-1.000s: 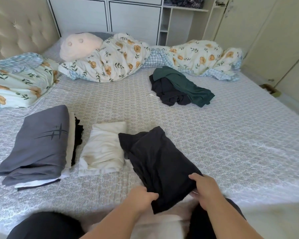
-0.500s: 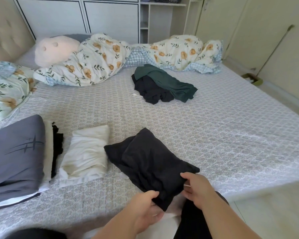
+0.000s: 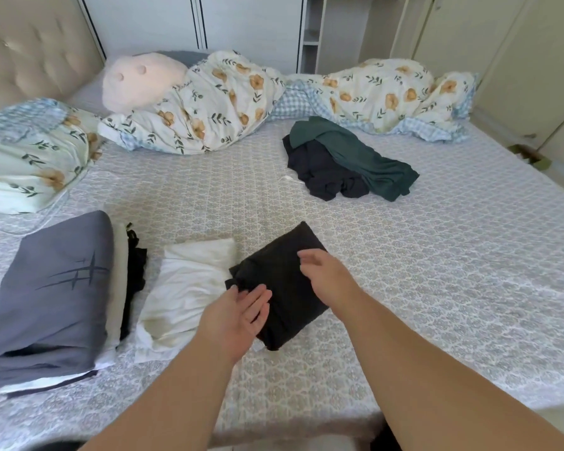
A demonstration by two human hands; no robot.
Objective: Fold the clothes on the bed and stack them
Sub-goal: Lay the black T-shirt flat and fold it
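A folded black garment lies on the bed in front of me. My left hand hovers at its left edge, palm up and fingers apart, holding nothing. My right hand floats just over the garment's right side, fingers loose and apart. A folded white garment lies right beside the black one on the left. Further left stands a stack topped by a folded grey garment. An unfolded dark green garment lies over a crumpled black one at mid-bed.
A floral duvet is bunched along the far side of the bed, with a pink pillow and a floral pillow at the left. Cream wardrobe doors stand to the right. The bed's near edge runs by my arms.
Both hands have let go of the black garment, which now lies folded shorter on the bed. The hands have moved forward from its near end and now hover over it.
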